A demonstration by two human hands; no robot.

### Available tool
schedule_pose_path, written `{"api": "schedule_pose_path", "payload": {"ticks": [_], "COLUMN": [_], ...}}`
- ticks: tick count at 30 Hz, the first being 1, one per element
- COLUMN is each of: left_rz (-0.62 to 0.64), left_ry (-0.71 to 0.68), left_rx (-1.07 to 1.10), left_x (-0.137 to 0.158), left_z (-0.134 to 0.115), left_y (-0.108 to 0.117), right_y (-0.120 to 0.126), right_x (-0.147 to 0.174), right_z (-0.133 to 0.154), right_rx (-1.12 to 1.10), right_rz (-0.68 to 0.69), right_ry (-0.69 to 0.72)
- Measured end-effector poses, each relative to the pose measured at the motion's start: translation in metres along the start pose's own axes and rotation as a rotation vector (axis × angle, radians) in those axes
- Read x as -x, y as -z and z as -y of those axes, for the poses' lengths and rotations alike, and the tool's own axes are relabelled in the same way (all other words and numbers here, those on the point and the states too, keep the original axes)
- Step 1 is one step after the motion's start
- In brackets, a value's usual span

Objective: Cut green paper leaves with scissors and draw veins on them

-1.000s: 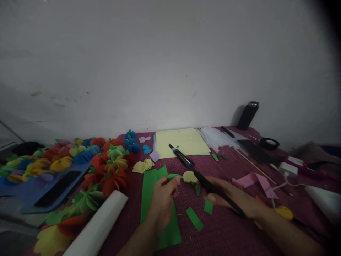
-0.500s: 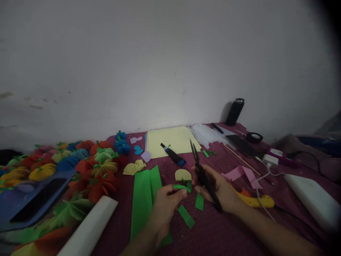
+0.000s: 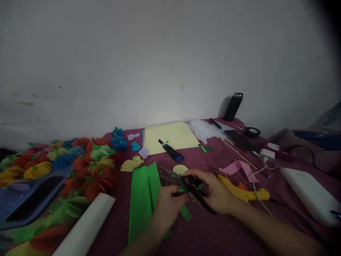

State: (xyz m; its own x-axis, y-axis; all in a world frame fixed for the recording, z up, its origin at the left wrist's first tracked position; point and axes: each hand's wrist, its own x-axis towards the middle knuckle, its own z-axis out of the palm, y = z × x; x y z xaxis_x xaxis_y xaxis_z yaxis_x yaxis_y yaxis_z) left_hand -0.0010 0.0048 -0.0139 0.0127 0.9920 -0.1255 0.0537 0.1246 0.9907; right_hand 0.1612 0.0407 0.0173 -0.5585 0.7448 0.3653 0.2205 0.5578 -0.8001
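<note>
Near the middle of the table my left hand (image 3: 168, 204) is closed in a pinch on a small green paper piece (image 3: 182, 190), mostly hidden by fingers and blades. Black-handled scissors (image 3: 198, 195) are gripped in my right hand (image 3: 213, 188). Their blades point left and cross just above my left fingertips; whether they touch the green piece I cannot tell. A green paper strip (image 3: 185, 213) lies just below the hands, and a cream paper shape (image 3: 180, 169) sits behind the blades. Long green sheets (image 3: 140, 199) lie under and beside my left wrist.
Colourful paper flowers (image 3: 98, 163) crowd the left side, beside a white roll (image 3: 86, 224). A utility knife (image 3: 171, 151) rests by cream sheets (image 3: 157, 137). To the right are a yellow glue gun (image 3: 245, 192), pink paper (image 3: 237, 169), a white cable and a black bottle (image 3: 233, 106).
My right hand has turned the scissors from pointing away to pointing left, bringing the blades over my left fingertips. Small green scraps now show near the hands. The view has shifted slightly.
</note>
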Motion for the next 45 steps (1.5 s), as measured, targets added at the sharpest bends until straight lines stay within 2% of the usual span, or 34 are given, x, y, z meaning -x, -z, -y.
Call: {"api": "schedule_pose_path", "payload": {"ticks": [8,14,18,21,25,27,30,39,45], "left_rz": [0.031,-0.037,-0.116,-0.092,-0.03,-0.004,0.058,0.045,-0.039], "left_ry": [-0.029,-0.016,0.054,0.031,-0.116,-0.102,-0.05,-0.05,-0.07], "left_rx": [0.036,0.02,-0.172,-0.235,-0.041,0.143,0.344,0.277,0.23], "left_x": [0.0,0.005,0.008,0.007,0.006,0.008,0.012,0.008,0.004], "left_z": [-0.001,-0.013,-0.014,-0.009,-0.011,-0.018,-0.029,-0.02,-0.014], "left_y": [-0.003,-0.007,-0.007,-0.006,-0.006,-0.005,-0.004,-0.004,-0.007], "right_y": [0.0,0.0,-0.002,-0.003,0.002,0.006,0.009,-0.001,-0.005], "right_x": [0.001,0.0,0.001,0.002,-0.002,-0.006,-0.009,-0.008,-0.008], "right_z": [-0.001,-0.001,-0.004,-0.006,-0.009,-0.009,-0.01,-0.018,-0.017], "right_rx": [0.07,0.053,0.052,0.036,-0.187,-0.305,-0.341,-0.344,-0.387], "right_rz": [0.025,0.087,0.117,0.117,0.033,0.038,0.064,0.015,-0.03], "right_ry": [0.011,0.024,0.031,0.017,-0.142,-0.244,-0.314,-0.35,-0.311]}}
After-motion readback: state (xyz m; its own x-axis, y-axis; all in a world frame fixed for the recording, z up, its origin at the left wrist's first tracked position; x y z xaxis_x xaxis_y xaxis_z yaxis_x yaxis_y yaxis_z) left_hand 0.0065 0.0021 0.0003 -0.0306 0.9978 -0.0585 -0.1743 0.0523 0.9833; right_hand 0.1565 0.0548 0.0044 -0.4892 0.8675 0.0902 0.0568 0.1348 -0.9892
